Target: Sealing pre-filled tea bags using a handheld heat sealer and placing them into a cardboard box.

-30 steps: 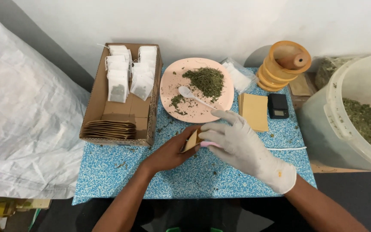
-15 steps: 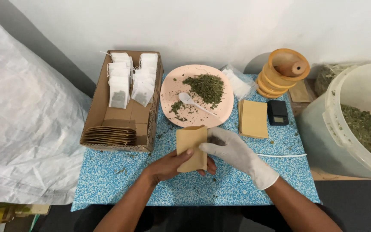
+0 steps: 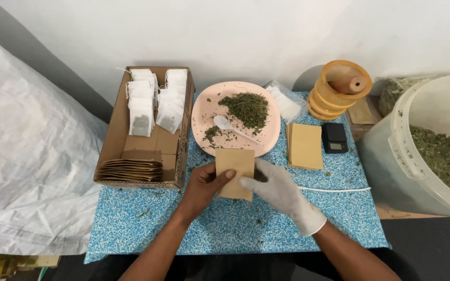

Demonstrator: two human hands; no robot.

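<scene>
My bare left hand (image 3: 204,188) and my right hand (image 3: 276,188), which wears a white glove, both grip a flat brown paper envelope (image 3: 235,171) held upright over the blue speckled table (image 3: 131,218). Just beyond it lies a pink plate (image 3: 204,112) with a heap of dried green herb (image 3: 247,107) and a white plastic spoon (image 3: 228,125). A stack of the same brown envelopes (image 3: 305,145) lies to the right of the plate.
A cardboard box (image 3: 111,140) at the left holds white filled tea bags (image 3: 154,101) and stacked brown envelopes (image 3: 130,169). A small black scale (image 3: 334,137), orange rings (image 3: 337,93) and a clear bag (image 3: 285,101) sit at the back right. A big white bucket (image 3: 407,151) of herb stands right; a white sack (image 3: 22,156) left.
The brown envelope was low and edge-on between my hands a second ago; it has been raised and turned flat toward me. My gloved right hand drew in closer to it.
</scene>
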